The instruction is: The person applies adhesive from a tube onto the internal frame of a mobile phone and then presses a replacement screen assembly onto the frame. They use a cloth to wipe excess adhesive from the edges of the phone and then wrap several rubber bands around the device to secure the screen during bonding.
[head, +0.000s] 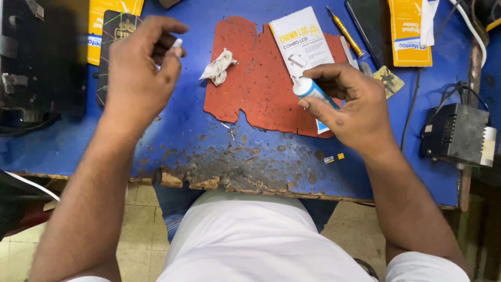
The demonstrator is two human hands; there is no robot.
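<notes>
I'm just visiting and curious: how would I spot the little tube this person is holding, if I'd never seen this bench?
Start at the blue table and find the red mat in its middle. Over the mat's right edge the right hand grips a small tube. It is blue with a white cap end, unlike the flat white packet beside it.
</notes>
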